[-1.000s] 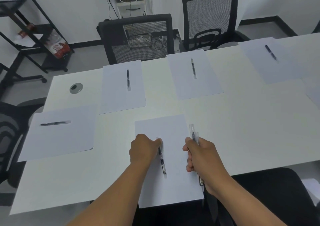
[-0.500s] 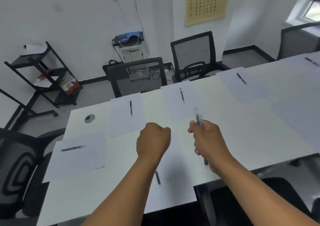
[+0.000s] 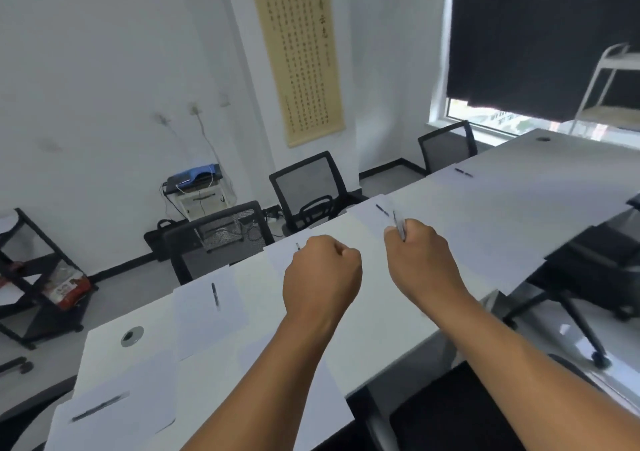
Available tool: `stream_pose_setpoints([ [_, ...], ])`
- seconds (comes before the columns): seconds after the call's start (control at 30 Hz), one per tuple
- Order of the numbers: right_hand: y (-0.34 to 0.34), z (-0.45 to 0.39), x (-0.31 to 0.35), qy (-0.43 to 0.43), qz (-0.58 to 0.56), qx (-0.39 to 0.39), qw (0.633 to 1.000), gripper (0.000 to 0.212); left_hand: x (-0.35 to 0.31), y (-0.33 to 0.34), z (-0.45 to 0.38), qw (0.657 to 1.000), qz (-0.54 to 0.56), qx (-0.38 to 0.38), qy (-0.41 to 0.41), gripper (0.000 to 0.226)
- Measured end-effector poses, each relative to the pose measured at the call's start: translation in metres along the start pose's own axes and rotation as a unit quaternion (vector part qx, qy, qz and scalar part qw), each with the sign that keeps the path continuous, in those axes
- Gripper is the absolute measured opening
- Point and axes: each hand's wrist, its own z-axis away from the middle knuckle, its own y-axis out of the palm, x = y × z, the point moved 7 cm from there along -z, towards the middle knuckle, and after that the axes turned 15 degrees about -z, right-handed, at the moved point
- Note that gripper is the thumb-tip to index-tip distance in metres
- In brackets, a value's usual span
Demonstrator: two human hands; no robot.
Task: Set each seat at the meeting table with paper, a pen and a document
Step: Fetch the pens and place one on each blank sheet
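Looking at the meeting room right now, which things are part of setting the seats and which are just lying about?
Part of the job: right hand gripping pens; paper sheet with pen; table.
Lying about: wall scroll; black rack; printer.

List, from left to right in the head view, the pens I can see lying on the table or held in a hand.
Pen on the nearest left sheet → pen on the next sheet → pen on the sheet ahead → pens gripped in the right hand → far pen.
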Motion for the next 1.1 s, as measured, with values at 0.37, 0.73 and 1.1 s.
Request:
stream_pose_setpoints([
  [0.37,-0.149,0.136,0.032,0.018,0.059,-0.159,0.985,0.036,-0.097,-0.040,0.124,0.980,0.056,0.049,0.186,0.023],
  [0.73,-0.317,0.248,0.035,0.088,0.109,-0.301,0.943,0.025,-0.216,-0.036,0.240,0.937,0.128,0.106,0.307,0.025],
  [1.1,-0.483,0.326,-0.006,0.122,0.117,-0.360,0.917,0.019,-0.361,0.030,0.374,0.908,0.134,0.166,0.360,0.029],
])
